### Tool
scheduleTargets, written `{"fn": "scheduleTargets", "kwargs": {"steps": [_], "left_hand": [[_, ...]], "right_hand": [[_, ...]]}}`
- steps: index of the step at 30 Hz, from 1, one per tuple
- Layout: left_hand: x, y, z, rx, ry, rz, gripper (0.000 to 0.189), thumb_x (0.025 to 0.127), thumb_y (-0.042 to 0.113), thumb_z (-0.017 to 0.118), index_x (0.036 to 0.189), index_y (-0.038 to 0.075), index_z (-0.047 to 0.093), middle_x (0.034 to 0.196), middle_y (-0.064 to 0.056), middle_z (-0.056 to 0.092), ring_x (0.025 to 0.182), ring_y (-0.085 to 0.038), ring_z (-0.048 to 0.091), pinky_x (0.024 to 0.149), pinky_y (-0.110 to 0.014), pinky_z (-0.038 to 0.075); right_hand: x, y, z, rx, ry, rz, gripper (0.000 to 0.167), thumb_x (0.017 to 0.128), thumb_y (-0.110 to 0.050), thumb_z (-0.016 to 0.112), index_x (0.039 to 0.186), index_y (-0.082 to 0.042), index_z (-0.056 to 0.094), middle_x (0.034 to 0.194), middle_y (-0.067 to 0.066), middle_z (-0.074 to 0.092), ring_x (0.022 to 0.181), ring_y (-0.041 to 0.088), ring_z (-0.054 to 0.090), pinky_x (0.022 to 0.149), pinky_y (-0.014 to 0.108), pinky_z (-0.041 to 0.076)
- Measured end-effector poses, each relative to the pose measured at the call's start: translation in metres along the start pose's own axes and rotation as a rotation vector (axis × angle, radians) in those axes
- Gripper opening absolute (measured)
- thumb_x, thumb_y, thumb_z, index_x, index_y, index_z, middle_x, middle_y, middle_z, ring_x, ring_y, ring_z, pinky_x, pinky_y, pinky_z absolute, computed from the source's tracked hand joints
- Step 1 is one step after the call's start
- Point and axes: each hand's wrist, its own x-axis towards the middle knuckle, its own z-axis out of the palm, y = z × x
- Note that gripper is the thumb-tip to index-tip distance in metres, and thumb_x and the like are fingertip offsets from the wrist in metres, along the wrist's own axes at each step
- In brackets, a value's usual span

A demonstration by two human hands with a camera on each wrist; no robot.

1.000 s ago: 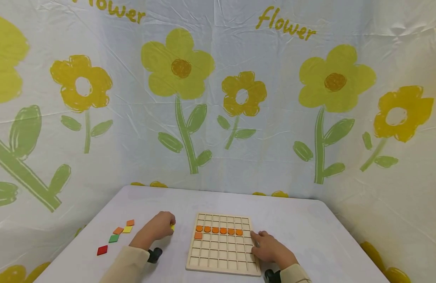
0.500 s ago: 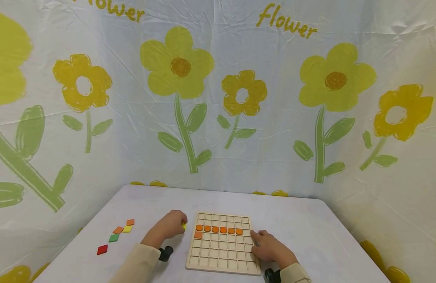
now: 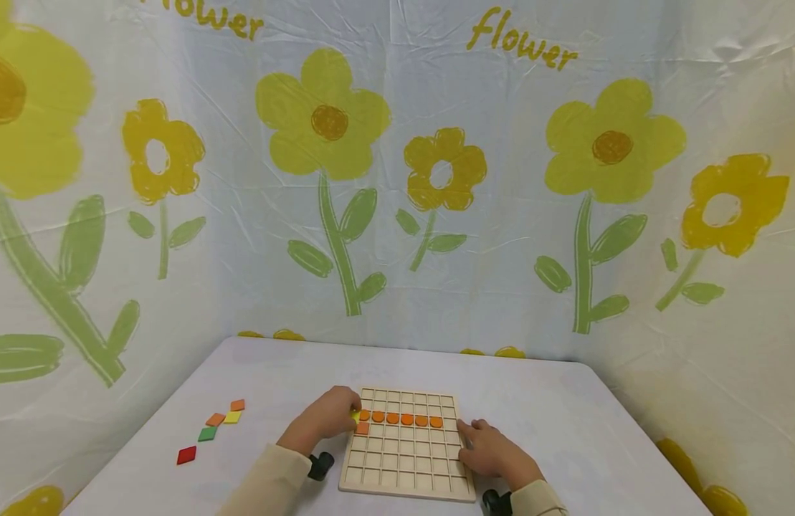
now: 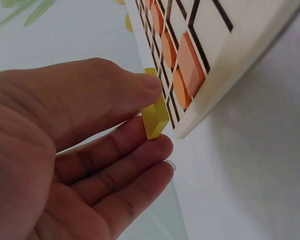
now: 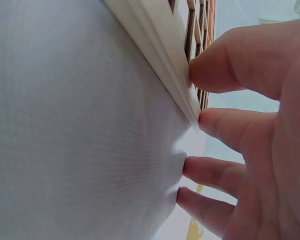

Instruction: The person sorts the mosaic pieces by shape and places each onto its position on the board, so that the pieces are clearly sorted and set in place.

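Pinching a flat, straight-edged yellow piece (image 4: 154,118), the left hand (image 3: 332,413) has its thumb on one side and its fingers behind. Those fingers are nearly together, with just the thin piece between them. The piece is at the left edge of the light wooden grid board (image 3: 423,466), close to the first of six roundish orange discs (image 3: 393,418) and the square orange tile (image 3: 362,428). I can't tell if it touches the board.

The right hand (image 3: 490,451) is at the board's other side. Its fingers are spread and fairly straight. The thumb rests on the board's edge, a fingertip touches its side, and it isn't picking anything up.

The step in hand seems to be bringing the yellow piece onto the board. To do it well, I think the left hand should go a bit high, so it doesn't bump the disc or the tile. It should keep the piece level, line its sides up with a square, and let go softly. The right hand should press gently so the board can't slide.

Half a second ago, there was a gap between the left hand and the board; now that gap is gone. The right hand, the discs and the loose coloured tiles (image 3: 206,433) on the white desk (image 3: 532,401) look the same.
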Motion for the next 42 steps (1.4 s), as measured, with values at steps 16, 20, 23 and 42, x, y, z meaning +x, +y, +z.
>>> {"fn": "scheduleTargets", "kwargs": {"steps": [16,20,23,42], "left_hand": [[0.01,0.02,0.016,0.02,-0.025,0.037,0.023,0.079,0.005,0.073,0.101,0.004,0.071,0.098,-0.003,0.067,0.082,-0.014,0.053,0.08,-0.035,0.051],[0.013,0.021,0.02,0.016,-0.023,0.072,0.02,0.078,0.004,0.074,0.097,0.005,0.072,0.092,-0.001,0.066,0.076,-0.013,0.05,0.072,-0.031,0.048],[0.015,0.022,0.023,0.017,-0.02,0.082,0.018,0.077,0.002,0.074,0.095,0.005,0.073,0.089,0.0,0.066,0.075,-0.012,0.05,0.071,-0.03,0.048],[0.019,0.029,0.032,0.058,-0.036,0.043,0.017,0.08,0.001,0.071,0.096,0.006,0.074,0.096,-0.003,0.069,0.081,-0.013,0.057,0.081,-0.036,0.054]], "right_hand": [[-0.002,0.0,-0.001,-0.004,0.004,-0.014,0.058,0.086,-0.029,0.058,0.141,-0.011,0.05,0.142,0.022,0.045,0.13,0.043,0.045,0.102,0.062,0.037],[-0.003,0.0,-0.002,-0.002,0.005,-0.02,0.058,0.086,-0.028,0.058,0.141,-0.011,0.05,0.142,0.022,0.045,0.13,0.044,0.044,0.103,0.062,0.037],[-0.003,-0.001,-0.002,0.0,0.007,-0.023,0.058,0.086,-0.028,0.058,0.141,-0.011,0.05,0.142,0.023,0.044,0.13,0.044,0.044,0.103,0.062,0.036],[0.002,0.003,0.001,-0.007,0.012,-0.023,0.059,0.086,-0.028,0.058,0.141,-0.011,0.05,0.143,0.022,0.044,0.131,0.043,0.043,0.103,0.062,0.036]]}}
